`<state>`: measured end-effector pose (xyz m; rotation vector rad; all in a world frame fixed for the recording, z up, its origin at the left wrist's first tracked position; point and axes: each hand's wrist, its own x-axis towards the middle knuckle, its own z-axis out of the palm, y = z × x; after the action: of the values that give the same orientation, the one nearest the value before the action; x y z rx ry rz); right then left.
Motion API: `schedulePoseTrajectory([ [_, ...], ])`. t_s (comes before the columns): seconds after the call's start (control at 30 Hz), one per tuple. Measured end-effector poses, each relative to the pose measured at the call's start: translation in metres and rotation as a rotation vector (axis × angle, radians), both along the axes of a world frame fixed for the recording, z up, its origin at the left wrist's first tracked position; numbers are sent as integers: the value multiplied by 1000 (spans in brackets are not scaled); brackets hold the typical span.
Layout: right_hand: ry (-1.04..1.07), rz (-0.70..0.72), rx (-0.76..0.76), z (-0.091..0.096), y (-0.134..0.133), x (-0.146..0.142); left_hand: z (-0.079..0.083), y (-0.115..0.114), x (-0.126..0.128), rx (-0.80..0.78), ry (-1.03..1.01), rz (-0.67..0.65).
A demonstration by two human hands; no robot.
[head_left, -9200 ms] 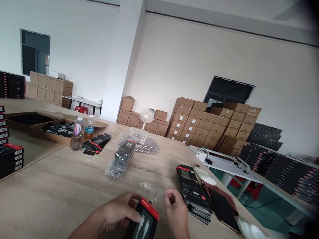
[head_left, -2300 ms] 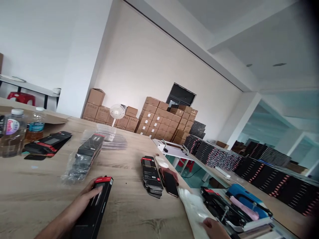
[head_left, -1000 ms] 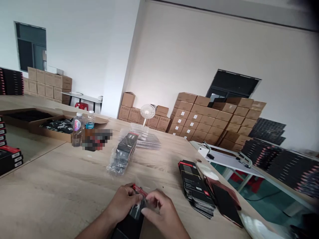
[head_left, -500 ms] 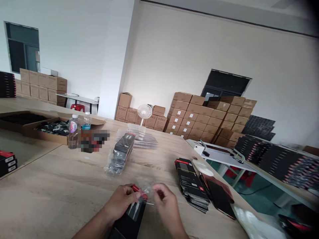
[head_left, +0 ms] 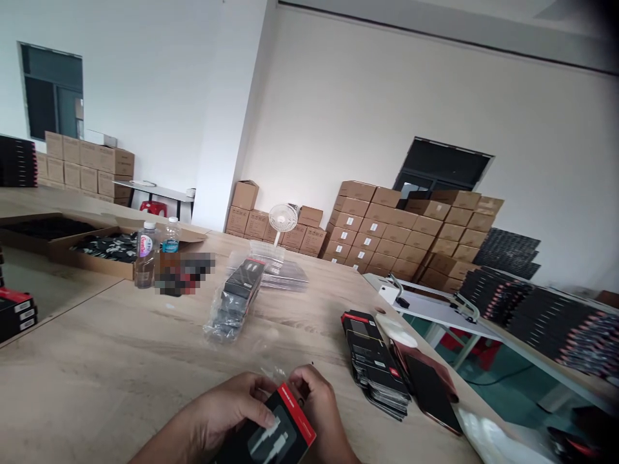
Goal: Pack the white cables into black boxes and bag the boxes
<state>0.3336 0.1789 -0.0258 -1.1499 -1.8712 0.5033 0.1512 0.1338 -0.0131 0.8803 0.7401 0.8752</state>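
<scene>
Holds in the left hand a black retail box with a red end, low over the near edge of the table. Lays the thumb across the printed face, apparently to stop the box twisting. Presses the right hand in against the red end, fingers curled shut on it, with a wisp of clear film at the fingertips; both hands together on the one box. Tilts the face upward, likely for a view of the end being handled.

Within right reach: a fanned stack of like boxes, a dark phone just beside it. Straight ahead, apart from the hands: a bagged bundle and a pile of clear sleeves. Off left: two bottles beside an open cardboard tray. Beyond the table: a small fan and stacked cartons.
</scene>
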Motion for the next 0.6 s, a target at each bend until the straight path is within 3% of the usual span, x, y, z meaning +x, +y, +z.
schedulePoseTrajectory([
  [0.17, 77, 34, -58, 3, 1, 4, 5, 0, -2, 103, 152, 48],
  [0.3, 145, -139, 33, 13, 9, 19, 16, -7, -6, 174, 251, -8],
  [0.4, 158, -248, 117, 18, 8, 24, 24, -17, -6, 254, 331, -156],
  [0.5, 59, -159, 98, 15, 3, 17, 29, -25, -3, 341, 478, -309],
  [0.6, -17, -34, 2, 5, 2, 6, 27, -24, -1, 390, 350, -337],
])
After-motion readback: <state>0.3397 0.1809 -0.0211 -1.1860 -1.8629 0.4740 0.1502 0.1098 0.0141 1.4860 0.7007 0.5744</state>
